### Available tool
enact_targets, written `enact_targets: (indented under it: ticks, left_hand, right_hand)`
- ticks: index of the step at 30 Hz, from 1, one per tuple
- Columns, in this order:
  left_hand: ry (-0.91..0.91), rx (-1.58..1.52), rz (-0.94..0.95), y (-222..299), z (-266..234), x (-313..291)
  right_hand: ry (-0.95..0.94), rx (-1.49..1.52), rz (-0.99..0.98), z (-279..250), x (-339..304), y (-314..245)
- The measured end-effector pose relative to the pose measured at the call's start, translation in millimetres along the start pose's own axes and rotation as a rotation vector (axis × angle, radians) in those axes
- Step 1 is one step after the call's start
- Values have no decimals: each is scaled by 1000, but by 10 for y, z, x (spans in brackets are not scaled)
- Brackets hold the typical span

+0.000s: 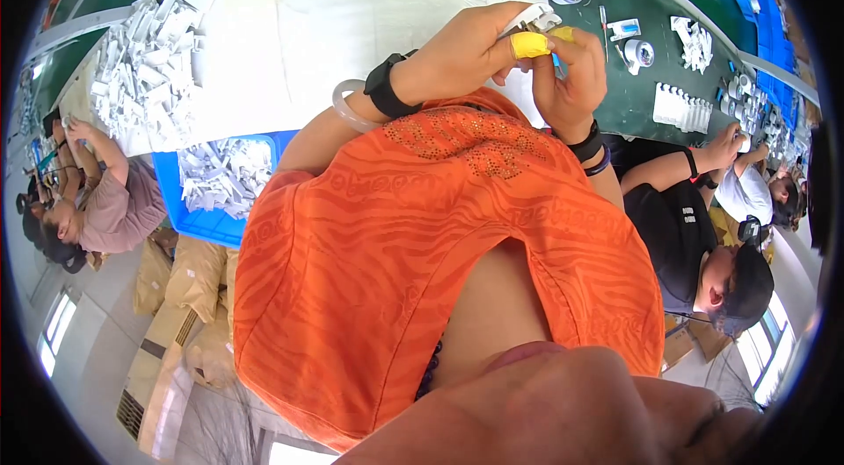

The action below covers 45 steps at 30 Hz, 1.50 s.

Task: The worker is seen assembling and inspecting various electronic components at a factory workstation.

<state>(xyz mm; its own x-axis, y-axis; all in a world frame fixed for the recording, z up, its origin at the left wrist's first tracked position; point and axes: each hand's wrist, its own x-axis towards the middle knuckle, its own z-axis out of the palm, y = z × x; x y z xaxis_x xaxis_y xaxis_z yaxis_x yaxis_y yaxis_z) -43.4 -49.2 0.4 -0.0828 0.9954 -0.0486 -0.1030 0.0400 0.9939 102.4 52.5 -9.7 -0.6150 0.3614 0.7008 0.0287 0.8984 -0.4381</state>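
White moulded-plastic part (530, 18) raised between both hands, near the right edge of the pale sheet-covered worktop (352, 8); left hand (470, 43) closed round it, seemingly steadying; right hand (571, 78) bent at its end, cannot tell if pinching; 2 yellow finger wraps (530, 45), presumably protective; white plastic pieces (149, 69) heaped left, apparently for reach; blue plastic bin (198, 225) nearer.

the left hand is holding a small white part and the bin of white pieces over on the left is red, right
Not quite: the bin is blue, not red, as the head view shows. It does stand on the left with white pieces in it, and the left hand does hold a small white part.
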Motion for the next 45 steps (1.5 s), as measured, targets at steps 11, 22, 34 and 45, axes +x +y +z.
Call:
enact_targets:
  ticks: [11,22,34,45]
  left_hand:
    - [85,91,38,-116,-49,41]
    - [56,-164,-128,-538,-486,239]
    - [356,238,-306,-884,-1201,305]
    - [832,424,-142,-1141,-3623,887]
  right_hand:
    - [0,0,46,102,-24,55]
    - [-257,88,251,-18,-28,784]
    - [-151,179,1357,187,-568,2724]
    - [203,308,1680,436,-686,2995]
